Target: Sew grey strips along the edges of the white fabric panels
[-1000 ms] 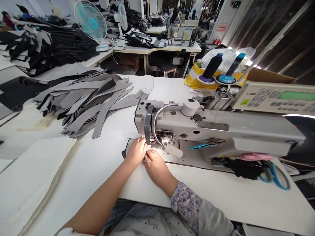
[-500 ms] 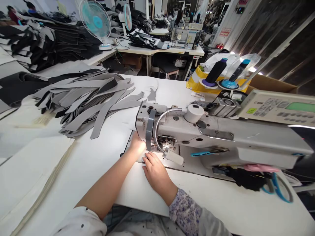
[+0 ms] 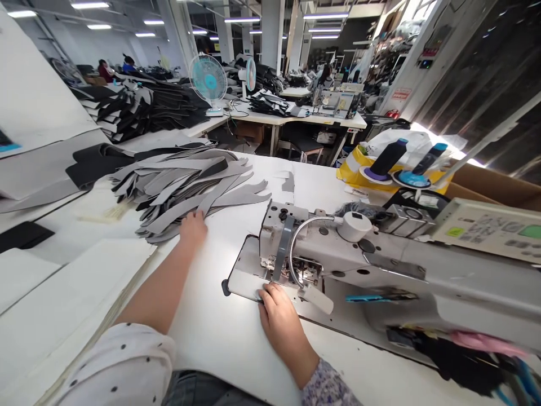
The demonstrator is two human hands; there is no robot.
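– where is your left grip (image 3: 193, 229)?
– it is at the near edge of the grey strips (image 3: 177, 186), which lie in a pile on the white worktop (image 3: 203, 316); if it is closed on one, i cannot tell.
– and your right grip (image 3: 282, 324)?
– its fingers (image 3: 274, 300) lie on the metal plate (image 3: 245, 277) of the sewing machine (image 3: 346, 251); whether something is held there, i also cannot tell.

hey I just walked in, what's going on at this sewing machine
A person works at the sewing machine with both bare hands. Their left hand is at the near edge of a pile of grey fabric strips; whether it has hold of one is unclear. Their right hand rests on the front of the machine's base plate, just below the needle area.
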